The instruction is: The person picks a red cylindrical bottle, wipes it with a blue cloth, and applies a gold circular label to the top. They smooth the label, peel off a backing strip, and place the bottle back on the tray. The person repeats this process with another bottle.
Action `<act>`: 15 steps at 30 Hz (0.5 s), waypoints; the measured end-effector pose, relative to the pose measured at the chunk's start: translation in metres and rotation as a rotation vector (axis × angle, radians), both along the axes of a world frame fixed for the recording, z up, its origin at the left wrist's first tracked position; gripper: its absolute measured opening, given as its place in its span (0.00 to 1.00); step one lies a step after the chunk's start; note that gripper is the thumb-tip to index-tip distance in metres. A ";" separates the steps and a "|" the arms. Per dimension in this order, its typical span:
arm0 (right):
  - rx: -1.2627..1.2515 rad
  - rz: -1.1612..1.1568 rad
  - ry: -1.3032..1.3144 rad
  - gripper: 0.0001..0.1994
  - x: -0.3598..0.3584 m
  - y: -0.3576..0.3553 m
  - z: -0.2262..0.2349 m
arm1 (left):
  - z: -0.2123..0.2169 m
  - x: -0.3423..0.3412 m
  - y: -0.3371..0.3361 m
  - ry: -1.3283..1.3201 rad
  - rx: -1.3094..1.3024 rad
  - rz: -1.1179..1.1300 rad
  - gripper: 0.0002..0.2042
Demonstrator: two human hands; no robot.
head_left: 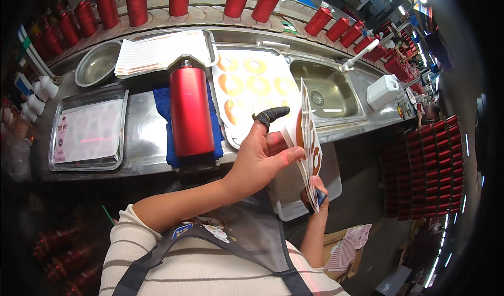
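My left hand (pixel 262 151) is closed, pinching the near edge of a thin stack of decal sheets (pixel 310 144) between thumb and fingers. A dark finger cot (pixel 272 115) covers its raised index finger. My right hand (pixel 317 193) grips the lower end of the same sheets, with something dark blue on its thumb. The sheets stand nearly edge-on and carry brown ring shapes. Left of my hands, a red bottle (pixel 191 112) rests on a blue cloth (pixel 164 103), its neck pointing away. Behind my left hand, a tray (pixel 216 99) holds a white sheet with orange ring prints.
A metal tray (pixel 210 39) of stacked sheets and a round bowl (pixel 84 67) sit farther back; another tray (pixel 125 123) lies left. A sink (pixel 328 91) and white jug (pixel 383 91) are right. Red bottles (pixel 137 4) line a conveyor; more are stacked (pixel 422 170) at right.
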State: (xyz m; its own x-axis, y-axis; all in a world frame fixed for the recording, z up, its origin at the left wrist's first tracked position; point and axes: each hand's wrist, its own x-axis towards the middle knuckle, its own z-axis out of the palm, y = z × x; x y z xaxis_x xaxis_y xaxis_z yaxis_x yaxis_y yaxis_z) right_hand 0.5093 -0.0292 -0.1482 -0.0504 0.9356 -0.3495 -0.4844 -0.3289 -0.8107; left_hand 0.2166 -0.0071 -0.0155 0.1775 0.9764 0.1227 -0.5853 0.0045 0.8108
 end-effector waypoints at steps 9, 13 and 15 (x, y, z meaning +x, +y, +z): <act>0.078 0.112 0.285 0.24 0.028 0.002 -0.048 | 0.004 0.004 -0.013 0.035 0.028 -0.022 0.33; 0.140 0.067 0.157 0.24 0.018 0.012 -0.035 | -0.002 0.003 -0.011 0.109 0.072 -0.014 0.36; 0.163 0.048 0.082 0.24 0.026 0.020 -0.033 | -0.004 0.001 -0.009 0.132 0.073 0.009 0.36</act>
